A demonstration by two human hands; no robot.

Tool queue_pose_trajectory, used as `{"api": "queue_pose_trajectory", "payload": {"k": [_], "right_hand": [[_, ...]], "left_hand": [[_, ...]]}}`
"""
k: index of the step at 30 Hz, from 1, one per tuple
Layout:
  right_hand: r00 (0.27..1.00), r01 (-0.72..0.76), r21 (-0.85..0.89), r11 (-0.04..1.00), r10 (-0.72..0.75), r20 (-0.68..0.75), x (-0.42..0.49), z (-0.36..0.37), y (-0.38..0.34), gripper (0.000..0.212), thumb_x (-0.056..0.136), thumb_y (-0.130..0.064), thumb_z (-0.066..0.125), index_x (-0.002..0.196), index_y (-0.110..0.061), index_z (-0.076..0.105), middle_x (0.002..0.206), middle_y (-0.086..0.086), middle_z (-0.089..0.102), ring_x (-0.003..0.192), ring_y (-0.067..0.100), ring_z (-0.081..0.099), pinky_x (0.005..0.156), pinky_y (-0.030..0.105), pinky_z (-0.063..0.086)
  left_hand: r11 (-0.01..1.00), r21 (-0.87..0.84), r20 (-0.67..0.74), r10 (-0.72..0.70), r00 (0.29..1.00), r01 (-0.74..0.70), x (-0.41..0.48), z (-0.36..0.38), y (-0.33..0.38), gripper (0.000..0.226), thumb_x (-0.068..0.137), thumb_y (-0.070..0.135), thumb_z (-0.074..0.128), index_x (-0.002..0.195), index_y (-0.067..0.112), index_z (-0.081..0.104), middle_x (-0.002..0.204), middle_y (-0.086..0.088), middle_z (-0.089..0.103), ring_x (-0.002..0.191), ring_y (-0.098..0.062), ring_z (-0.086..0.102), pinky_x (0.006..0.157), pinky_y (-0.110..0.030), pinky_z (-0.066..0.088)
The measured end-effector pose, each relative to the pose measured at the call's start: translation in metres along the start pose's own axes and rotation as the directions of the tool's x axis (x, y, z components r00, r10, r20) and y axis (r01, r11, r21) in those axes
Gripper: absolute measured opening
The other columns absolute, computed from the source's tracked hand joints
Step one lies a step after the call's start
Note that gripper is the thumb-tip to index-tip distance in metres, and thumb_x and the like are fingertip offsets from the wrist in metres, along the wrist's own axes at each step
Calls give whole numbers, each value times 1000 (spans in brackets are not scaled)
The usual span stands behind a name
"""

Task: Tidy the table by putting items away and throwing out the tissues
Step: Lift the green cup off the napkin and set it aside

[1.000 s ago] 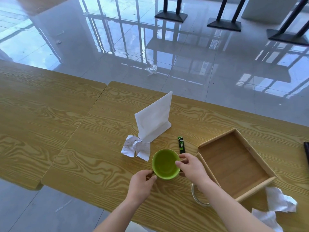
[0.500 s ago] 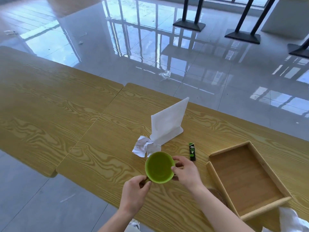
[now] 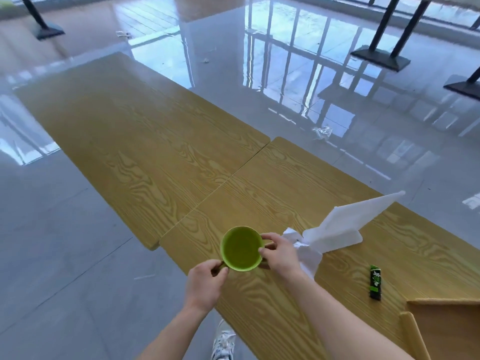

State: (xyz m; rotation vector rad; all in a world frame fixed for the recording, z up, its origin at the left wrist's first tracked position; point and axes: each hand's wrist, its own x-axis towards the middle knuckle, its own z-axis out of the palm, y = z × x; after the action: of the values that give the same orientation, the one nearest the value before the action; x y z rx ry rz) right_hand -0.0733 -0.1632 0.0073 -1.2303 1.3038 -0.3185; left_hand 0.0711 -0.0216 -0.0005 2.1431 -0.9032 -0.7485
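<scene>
I have the green cup [image 3: 241, 248] between both hands at the near edge of the table [image 3: 298, 183], by its left corner. My left hand [image 3: 205, 285] pinches the handle on the cup's near-left side; my right hand [image 3: 281, 252] pinches the rim on the far-right side. A crumpled tissue [image 3: 307, 253] lies just beyond my right hand, touching the white sign stand [image 3: 345, 224].

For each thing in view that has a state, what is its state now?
green cup: upright, empty, held by both hands
left hand: gripping the cup's handle
right hand: pinching the cup's rim
crumpled tissue: lying on the table
white stand: upright
green packet: lying flat
wooden tray: visible part empty
</scene>
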Motion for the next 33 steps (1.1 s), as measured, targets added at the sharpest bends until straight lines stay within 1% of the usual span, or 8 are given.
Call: {"api": "queue_pose_trajectory", "payload": {"k": [3,5,8,13,22,25,30,33], "right_hand": [[1000,8,-22,1000,-8,19,20,26,-23,32,91,-2,63,117,-18,66,103,14,65,87,28,70,65,38,63],[999,8,-35,999,-6,33,33,42,-38,31,91,-1,61,116,-19,67,103,14,64,87,29,70,70,43,63],[999,-1,-31,1000,3,51,49,63,-53,31,91,0,59,115,-19,67,106,14,64,89,30,70,72,44,63],[999,-15,-64,998,17,40,69,90,-67,32,93,0,56,118,-19,65,108,13,64,89,31,71,76,46,62],[999,-21,-43,999,23,31,85,107,-72,32,95,-2,56,117,-23,65,106,12,65,92,27,70,77,44,62],[999,-23,-20,1000,23,31,88,109,-72,31,94,-2,57,113,-25,66,106,12,65,91,26,70,74,40,63],[999,-29,2,1000,29,30,89,109,-67,33,94,-4,58,120,-24,66,107,11,65,92,25,70,75,40,63],[999,-25,-8,1000,25,28,89,110,-68,34,94,-4,58,123,-21,64,108,12,64,93,24,69,74,37,63]], "left_hand": [[999,-31,-15,-25,1000,24,24,-19,-9,12,83,27,71,74,19,72,63,7,66,63,-9,61,62,-38,50],[998,-50,-25,-47,999,46,39,-31,-16,14,84,27,71,73,18,71,63,3,66,64,-15,62,62,-40,51],[996,-56,-37,-77,996,74,59,-45,-27,17,84,27,69,75,13,71,67,-3,68,69,-22,64,65,-44,52],[989,-95,-39,-120,992,116,82,-59,-36,13,85,28,70,78,18,72,69,2,69,71,-18,64,68,-43,54],[985,-107,-52,-141,989,135,99,-67,-45,12,84,29,72,87,18,75,75,4,73,75,-13,67,72,-39,56],[983,-116,-59,-146,987,139,101,-69,-46,11,84,29,72,83,19,75,75,1,73,75,-15,67,72,-40,56],[983,-121,-49,-142,989,135,100,-71,-44,9,84,30,74,80,22,75,72,0,73,72,-14,66,69,-40,55],[985,-117,-49,-133,990,127,100,-72,-43,12,83,31,75,85,19,77,72,4,72,72,-14,67,68,-35,55]]}}
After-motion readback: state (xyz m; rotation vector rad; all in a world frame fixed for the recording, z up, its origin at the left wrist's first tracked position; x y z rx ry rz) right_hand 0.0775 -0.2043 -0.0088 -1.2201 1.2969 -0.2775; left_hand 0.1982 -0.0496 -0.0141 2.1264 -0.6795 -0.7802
